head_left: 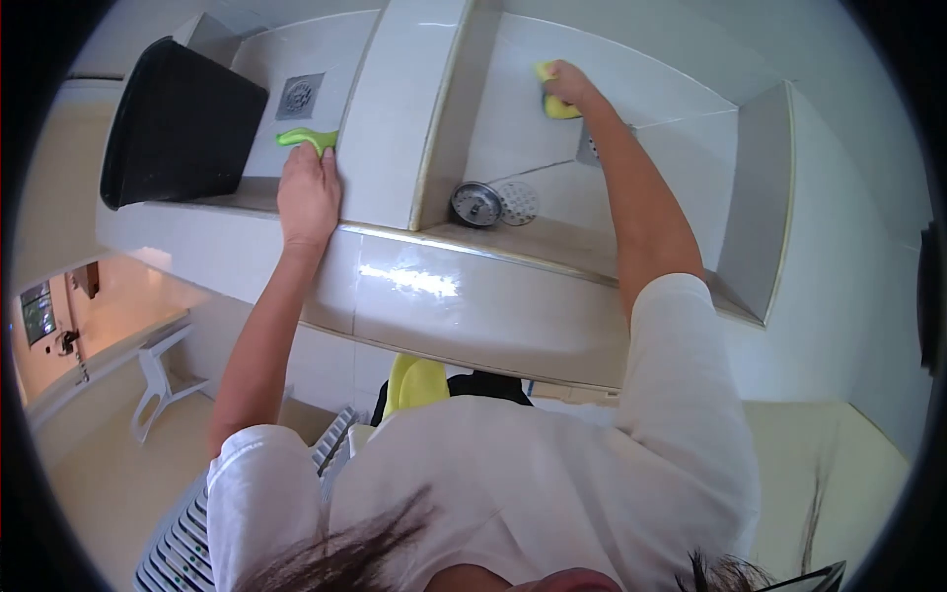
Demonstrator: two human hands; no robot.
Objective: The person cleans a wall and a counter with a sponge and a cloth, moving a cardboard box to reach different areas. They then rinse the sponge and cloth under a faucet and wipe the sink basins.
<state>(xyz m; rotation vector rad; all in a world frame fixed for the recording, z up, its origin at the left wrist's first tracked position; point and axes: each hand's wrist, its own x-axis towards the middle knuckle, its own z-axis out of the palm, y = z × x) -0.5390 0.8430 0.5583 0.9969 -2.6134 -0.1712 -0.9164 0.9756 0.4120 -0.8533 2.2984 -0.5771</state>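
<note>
My right hand (571,87) is closed around a yellow sponge (564,109), pressed to the floor of the white-tiled right basin (681,148). A dark bluish patch shows beside the sponge. Partly hidden under my right forearm is a square metal drain (589,145). At the front of the left basin, my left hand (310,194) has its fingers closed on a bright green curved handle (308,137). What the handle belongs to is hidden. A round metal strainer (476,204) lies in the near left corner of the right basin, beside a pale perforated disc (519,203).
A black bin (182,123) leans in the left basin, near a square drain grate (299,97). A wide tiled divider (395,109) separates the basins. The tiled front ledge (493,296) runs before my body. A grey slatted plastic item (178,553) stands below left.
</note>
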